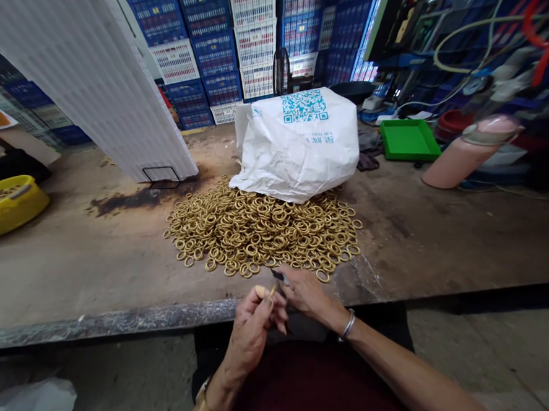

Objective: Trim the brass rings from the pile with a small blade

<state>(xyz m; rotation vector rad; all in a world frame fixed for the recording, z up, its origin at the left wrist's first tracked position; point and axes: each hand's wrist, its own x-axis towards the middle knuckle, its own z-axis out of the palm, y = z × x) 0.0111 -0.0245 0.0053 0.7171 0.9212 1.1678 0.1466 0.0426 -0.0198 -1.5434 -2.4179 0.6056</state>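
Brass-coloured rings (257, 234) fill the middle of our view, heaped loose on the worn bench (96, 266), and we're right at the front edge where the action is! Our left hand (256, 321) has thumb and fingertips pinched together on one small golden piece (273, 290), most likely a ring seen edge-on, held just in front of the heap. Close alongside, perhaps touching, our right hand (307, 290) is closed around a slim dark tool (277, 275), its tip by the nearest rings; what kind of tool, we cannot tell. So how far along are we? One piece is in hand, and by our reckoning plenty is left, because that heap spreads wide and reaches back to the white sack (299, 154) slumped over its rear. Away at the bench's left end sits a yellow basin (14, 212) with small golden-brown bits in it; they may be pieces already dealt with, but we can't be sure from here. Nor can we pick out handled rings from unhandled ones in the heap, so we'd guess it's a long way from finished.
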